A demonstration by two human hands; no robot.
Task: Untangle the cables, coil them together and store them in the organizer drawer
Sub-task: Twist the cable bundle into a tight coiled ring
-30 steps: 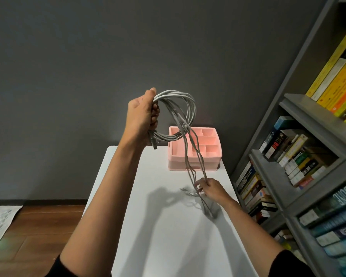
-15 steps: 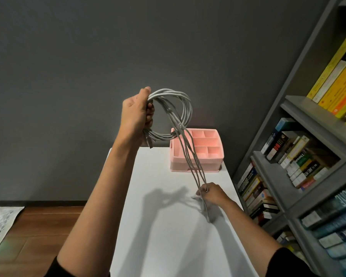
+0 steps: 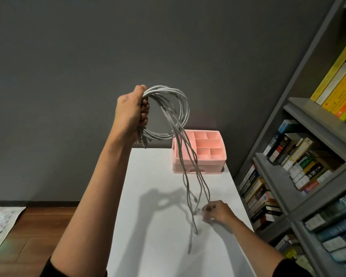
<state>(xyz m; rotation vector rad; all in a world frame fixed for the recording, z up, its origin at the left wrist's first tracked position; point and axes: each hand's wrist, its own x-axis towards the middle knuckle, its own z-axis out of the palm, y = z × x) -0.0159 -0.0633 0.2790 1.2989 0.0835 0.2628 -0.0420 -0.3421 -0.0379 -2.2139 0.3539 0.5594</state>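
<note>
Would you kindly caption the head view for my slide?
Left hand holds coiled grey cables; right hand pinches one lower down over the table, pink organizer behind.

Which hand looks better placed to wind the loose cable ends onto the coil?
Probably the right hand: it pinches the dangling cable strands low near the table, while the left hand is full, gripping the coil.

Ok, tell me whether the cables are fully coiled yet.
Only partly. The left hand grips several loops, but the cables trail loose down to the table, where the right hand pinches one.
</note>
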